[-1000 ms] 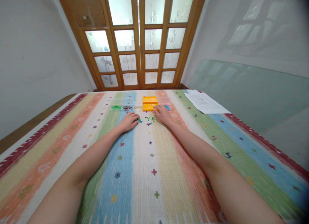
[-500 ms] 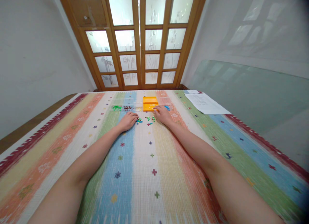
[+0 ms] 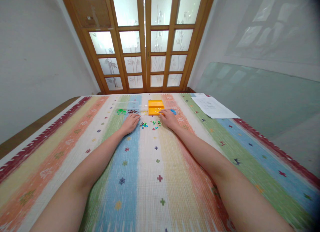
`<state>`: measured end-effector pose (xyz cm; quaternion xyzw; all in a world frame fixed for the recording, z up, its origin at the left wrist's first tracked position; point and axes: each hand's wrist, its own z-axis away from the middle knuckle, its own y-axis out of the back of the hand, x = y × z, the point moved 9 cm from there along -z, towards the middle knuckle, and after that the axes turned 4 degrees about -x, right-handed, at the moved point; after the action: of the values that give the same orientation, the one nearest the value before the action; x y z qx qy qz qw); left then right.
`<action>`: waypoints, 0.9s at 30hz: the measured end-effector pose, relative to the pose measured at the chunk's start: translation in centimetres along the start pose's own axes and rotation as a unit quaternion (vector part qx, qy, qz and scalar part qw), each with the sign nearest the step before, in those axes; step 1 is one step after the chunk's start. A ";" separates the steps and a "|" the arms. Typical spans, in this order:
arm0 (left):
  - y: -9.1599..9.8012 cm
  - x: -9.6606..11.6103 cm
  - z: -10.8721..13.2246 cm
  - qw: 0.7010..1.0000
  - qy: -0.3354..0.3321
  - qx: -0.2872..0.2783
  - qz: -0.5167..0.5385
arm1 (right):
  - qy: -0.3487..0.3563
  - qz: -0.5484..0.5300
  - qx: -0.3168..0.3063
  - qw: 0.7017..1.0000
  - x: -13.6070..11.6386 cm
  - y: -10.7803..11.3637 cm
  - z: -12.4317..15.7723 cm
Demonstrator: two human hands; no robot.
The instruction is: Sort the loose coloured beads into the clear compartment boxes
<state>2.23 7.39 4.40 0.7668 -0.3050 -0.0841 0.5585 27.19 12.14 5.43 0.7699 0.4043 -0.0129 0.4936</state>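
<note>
My left hand is just in front of a clear box of dark brown small pieces. Its fingers are drawn together; whatever they hold, if anything, is too small to make out. My right hand has its fingers bent over the right front corner of an open yellow box, which has a few small pale pieces inside. Between the hands, a little nearer to me, lie small green and blue pieces in a loose pile, with more green pieces beside them.
A clear box of green pieces stands left of the brown one. Blue pieces sit in a clear box behind my right hand. A printed paper sheet lies at the right, on the striped tablecloth.
My left hand has moved away from the loose pile, up and slightly left toward the clear boxes, uncovering more pieces. My right hand stays at the yellow box.
</note>
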 end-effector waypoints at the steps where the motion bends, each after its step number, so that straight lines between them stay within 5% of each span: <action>1: 0.1 -0.2 -0.1 1.000 0.005 0.003 0.001 | -0.002 -0.001 -0.001 1.000 -0.1 0.0 0.0; 15: 0.5 -6.6 -0.5 0.989 0.120 0.073 0.035 | 0.000 0.000 -0.010 1.000 0.5 -0.8 0.0; 20: 0.6 -5.0 -0.2 0.993 0.080 0.071 0.042 | 0.005 -0.001 -0.006 1.000 0.3 -0.7 0.1; 27: 0.8 -0.8 -0.1 0.998 0.001 -0.001 0.059 | 0.002 0.005 -0.013 1.000 0.3 -0.7 0.0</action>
<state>1.34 7.77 4.98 0.7468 -0.3491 -0.0507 0.5638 26.95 12.40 4.78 0.7656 0.4015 -0.0040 0.5027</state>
